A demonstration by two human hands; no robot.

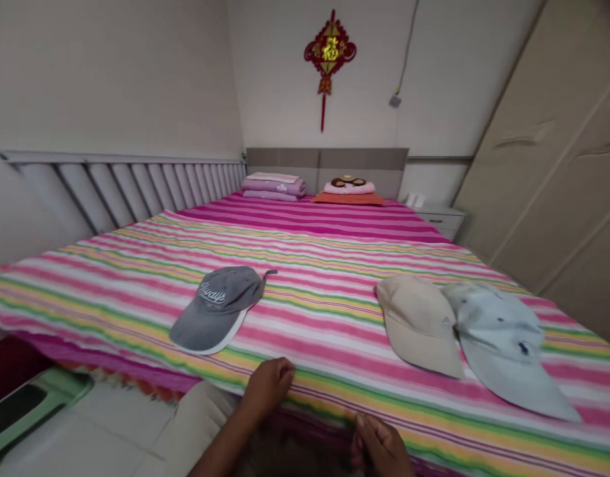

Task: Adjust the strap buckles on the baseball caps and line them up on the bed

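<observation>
The left hand [268,387] is at the near edge of the bed [325,291], and the right hand [379,447] is just beside that edge, a bit lower down. Both hands are relaxed and half curled, and they hold nothing. It is hard to tell if the fingers touch the striped sheet [315,344].

Three caps lie on the bed. The gray cap [215,308] is on the left, the closest one to the left hand. It has a white edge under its brim and a thin strap that sticks out at the back. On the right, the beige cap [417,324] and the pale blue cap [504,338] lie side by side, touching.

The caps look light and soft, so they should be easy to lift. The brim looks stiffer than the top, so it seems the best place to hold, and the soft top could squash.

Far away, folded purple blankets [272,187] and a pillow [348,189] sit by the headboard [325,165].
</observation>
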